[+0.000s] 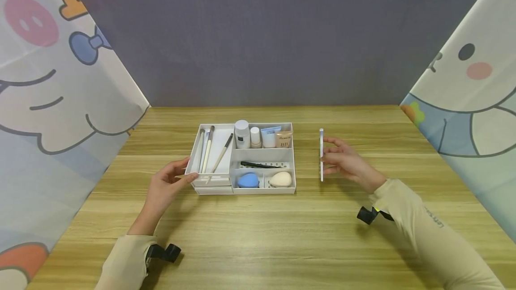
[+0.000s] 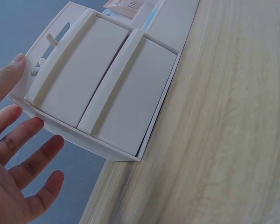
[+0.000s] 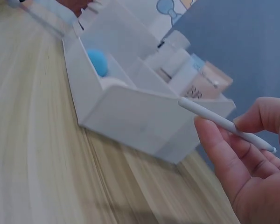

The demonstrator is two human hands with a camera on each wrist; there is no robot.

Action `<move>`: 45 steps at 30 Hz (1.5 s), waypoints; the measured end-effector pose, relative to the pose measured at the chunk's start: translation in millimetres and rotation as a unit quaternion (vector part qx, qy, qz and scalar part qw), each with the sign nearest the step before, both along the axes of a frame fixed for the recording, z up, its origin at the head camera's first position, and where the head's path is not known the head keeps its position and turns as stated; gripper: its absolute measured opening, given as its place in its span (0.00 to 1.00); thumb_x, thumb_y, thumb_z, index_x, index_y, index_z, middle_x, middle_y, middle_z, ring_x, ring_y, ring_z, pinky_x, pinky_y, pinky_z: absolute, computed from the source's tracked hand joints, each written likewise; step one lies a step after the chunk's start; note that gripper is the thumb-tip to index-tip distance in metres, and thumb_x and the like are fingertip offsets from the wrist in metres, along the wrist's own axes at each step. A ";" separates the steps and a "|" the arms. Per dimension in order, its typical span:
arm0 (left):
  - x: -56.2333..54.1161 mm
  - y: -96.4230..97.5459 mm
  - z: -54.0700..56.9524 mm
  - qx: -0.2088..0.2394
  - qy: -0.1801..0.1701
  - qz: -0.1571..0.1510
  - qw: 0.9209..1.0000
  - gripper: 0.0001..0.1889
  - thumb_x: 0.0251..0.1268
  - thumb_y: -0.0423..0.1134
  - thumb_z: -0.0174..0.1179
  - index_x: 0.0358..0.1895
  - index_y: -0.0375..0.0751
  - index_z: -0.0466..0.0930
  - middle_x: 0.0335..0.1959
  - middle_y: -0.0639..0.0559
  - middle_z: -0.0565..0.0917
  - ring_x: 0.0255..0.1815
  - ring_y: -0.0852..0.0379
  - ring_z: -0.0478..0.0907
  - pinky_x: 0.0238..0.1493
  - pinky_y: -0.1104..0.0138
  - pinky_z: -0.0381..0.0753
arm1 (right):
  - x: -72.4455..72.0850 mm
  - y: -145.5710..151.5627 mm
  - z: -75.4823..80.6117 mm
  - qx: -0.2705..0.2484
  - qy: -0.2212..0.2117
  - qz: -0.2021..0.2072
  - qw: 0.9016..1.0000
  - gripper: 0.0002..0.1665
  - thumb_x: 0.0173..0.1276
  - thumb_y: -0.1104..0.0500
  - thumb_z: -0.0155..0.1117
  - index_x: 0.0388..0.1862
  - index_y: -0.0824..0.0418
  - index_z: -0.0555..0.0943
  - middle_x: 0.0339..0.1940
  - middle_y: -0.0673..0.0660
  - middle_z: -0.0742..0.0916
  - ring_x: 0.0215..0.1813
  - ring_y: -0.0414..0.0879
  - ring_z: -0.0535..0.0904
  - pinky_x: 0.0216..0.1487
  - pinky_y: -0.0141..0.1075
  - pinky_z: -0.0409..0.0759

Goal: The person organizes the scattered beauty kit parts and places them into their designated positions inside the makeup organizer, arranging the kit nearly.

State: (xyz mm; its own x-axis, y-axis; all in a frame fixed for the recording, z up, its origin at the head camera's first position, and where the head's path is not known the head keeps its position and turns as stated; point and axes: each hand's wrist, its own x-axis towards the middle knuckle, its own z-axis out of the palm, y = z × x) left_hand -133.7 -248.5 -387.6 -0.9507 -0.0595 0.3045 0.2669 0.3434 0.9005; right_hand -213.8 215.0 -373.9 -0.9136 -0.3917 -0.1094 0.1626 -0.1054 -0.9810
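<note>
A white cosmetics organizer (image 1: pixel 262 151) stands on the table, with makeup brushes (image 1: pixel 208 149) in its left tray. My left hand (image 1: pixel 167 182) touches the organizer's front left corner, thumb at the rim and fingers loosely spread beside the side wall. In the left wrist view, two closed drawers (image 2: pixel 130 93) show below the tray. To the right of the organizer, my right hand (image 1: pixel 342 160) pinches a slim white pen-like stick (image 3: pixel 210 114) between thumb and fingers. In the head view, this stick points away from me and has a pale blue far end.
Inside the organizer are white bottles (image 1: pixel 242 134), blue and brown tubes (image 1: pixel 284 139), a black clip-like item (image 1: pixel 260 164), a blue makeup sponge (image 1: pixel 248 180) and a cream sponge (image 1: pixel 281 179). Beyond the wooden table (image 1: pixel 258 236) rises a grey panel (image 1: pixel 258 39), flanked by cartoon-printed sheets.
</note>
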 end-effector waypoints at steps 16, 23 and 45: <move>0.0 0.9 1.4 0.001 -0.002 -0.004 1.000 0.22 0.62 0.30 0.69 0.59 0.29 0.78 0.45 0.68 0.83 0.43 0.69 0.81 0.41 0.74 0.82 | 4.7 -34.8 13.1 -0.046 0.007 0.023 0.999 0.37 0.66 0.78 0.50 0.72 0.64 0.54 0.36 0.54 0.78 0.32 0.43 0.79 0.32 0.36 0.86; -0.3 0.3 0.4 0.000 0.001 -0.002 1.000 0.22 0.62 0.29 0.69 0.59 0.29 0.78 0.45 0.69 0.83 0.43 0.69 0.81 0.40 0.74 0.82 | 5.6 -53.7 23.0 -0.057 0.003 0.029 0.998 0.40 0.65 0.79 0.50 0.75 0.67 0.51 0.36 0.54 0.80 0.32 0.44 0.80 0.32 0.36 0.86; 0.8 -0.9 -0.8 -0.010 -0.007 0.008 1.000 0.22 0.62 0.30 0.69 0.59 0.30 0.78 0.43 0.71 0.83 0.42 0.70 0.81 0.40 0.75 0.81 | 4.3 -126.4 33.6 -0.107 0.035 0.058 0.992 0.39 0.67 0.80 0.49 0.76 0.67 0.54 0.34 0.53 0.80 0.34 0.46 0.80 0.31 0.38 0.86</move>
State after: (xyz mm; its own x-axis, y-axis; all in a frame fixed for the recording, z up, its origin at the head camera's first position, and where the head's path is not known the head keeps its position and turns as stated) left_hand -132.9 -249.4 -388.4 -0.9540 -0.0691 0.2918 0.2478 0.3664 0.8969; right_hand -209.5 88.6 -340.3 -0.8639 -0.5011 0.0499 0.1172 -0.2964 -0.9478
